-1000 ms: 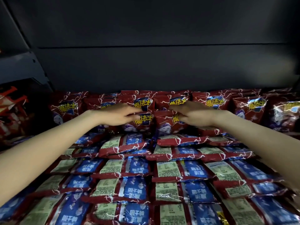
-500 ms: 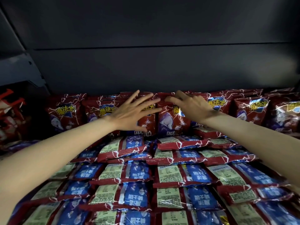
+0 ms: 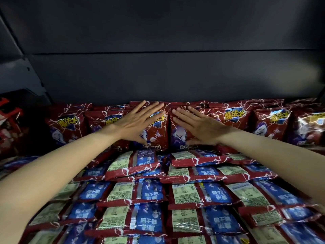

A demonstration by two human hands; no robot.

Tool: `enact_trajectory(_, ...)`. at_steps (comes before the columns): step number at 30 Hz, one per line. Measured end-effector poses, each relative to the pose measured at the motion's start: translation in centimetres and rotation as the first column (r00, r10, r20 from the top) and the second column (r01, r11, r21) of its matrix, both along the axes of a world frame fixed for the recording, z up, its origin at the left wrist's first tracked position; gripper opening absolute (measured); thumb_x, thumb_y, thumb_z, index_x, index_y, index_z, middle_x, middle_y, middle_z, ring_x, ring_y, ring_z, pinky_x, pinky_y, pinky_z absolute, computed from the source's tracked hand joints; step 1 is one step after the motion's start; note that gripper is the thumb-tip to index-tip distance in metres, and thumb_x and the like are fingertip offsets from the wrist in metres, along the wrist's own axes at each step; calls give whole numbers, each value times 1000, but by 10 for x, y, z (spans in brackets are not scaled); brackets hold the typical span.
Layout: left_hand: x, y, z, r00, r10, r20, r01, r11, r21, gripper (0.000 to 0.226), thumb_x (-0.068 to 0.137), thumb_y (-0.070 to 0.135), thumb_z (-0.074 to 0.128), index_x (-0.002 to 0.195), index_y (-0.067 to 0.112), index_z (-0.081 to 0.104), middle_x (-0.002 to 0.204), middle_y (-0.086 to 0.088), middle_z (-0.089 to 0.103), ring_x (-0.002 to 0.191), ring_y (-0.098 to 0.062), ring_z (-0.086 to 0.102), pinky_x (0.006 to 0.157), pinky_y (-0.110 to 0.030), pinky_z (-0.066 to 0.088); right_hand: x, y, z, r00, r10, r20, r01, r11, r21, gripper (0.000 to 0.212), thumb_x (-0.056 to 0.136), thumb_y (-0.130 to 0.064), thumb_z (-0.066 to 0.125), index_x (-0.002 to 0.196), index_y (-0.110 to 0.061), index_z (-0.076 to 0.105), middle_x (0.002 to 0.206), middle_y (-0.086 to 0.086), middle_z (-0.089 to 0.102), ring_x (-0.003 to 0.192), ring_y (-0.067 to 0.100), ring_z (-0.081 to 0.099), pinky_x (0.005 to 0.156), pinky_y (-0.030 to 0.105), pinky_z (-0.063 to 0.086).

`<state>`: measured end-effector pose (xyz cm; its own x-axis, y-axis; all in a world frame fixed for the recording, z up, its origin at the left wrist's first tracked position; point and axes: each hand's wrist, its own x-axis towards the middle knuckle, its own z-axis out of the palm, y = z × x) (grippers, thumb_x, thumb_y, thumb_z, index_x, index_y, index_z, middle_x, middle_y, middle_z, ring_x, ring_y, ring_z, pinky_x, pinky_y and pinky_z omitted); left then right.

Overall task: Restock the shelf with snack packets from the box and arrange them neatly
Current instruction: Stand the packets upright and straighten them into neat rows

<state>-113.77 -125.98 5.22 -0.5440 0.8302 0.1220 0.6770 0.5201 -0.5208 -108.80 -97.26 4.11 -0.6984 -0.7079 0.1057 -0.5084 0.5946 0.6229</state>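
Head view: left hand [image 3: 135, 124] and right hand [image 3: 198, 127], fingers [image 3: 151, 110] straight and released, press two upright red packets [image 3: 177, 131] standing long-axis vertical, fronts forward; flat packets [image 3: 146, 192] lie below the fingertips.

Both bare forearms reach forward from the lower corners and come toward each other at the middle. The left hand [image 3: 136, 123] is flat, back of the hand up, the fingers straight and a little spread, pointing up and to the right. The right hand [image 3: 197, 126] mirrors it, fingers straight and close together, pointing up and to the left. The fingertips of the two hands are near each other but apart. Both palms seem to press forward, though the contact itself is hidden under the hands.
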Motion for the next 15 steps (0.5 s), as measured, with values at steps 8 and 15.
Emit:
enact_trajectory(8, 4, 5, 7, 975, 22, 223, -41, 996, 81, 111, 73, 78, 47, 149, 28, -17, 153, 4, -31, 139, -10, -30, 114, -38, -19, -6, -2, 14, 957, 29, 290, 13, 990, -142, 95, 86, -66, 46, 151, -18, -5, 153, 12, -25, 142, 26, -22, 114, 40, -10)
enact_trajectory(15, 53, 44, 46, 980, -4, 200, -88, 889, 450, 41, 88, 42, 58, 127, 29, 55, 138, 6, 47, 131, -15, 34, 109, -30, 15, 43, 31, 61, 958, 174, 229, -85, 933, -350, 49, 94, -39, 48, 142, -29, 40, 159, -1, 5, 146, 15, -7, 118, 35, -7)
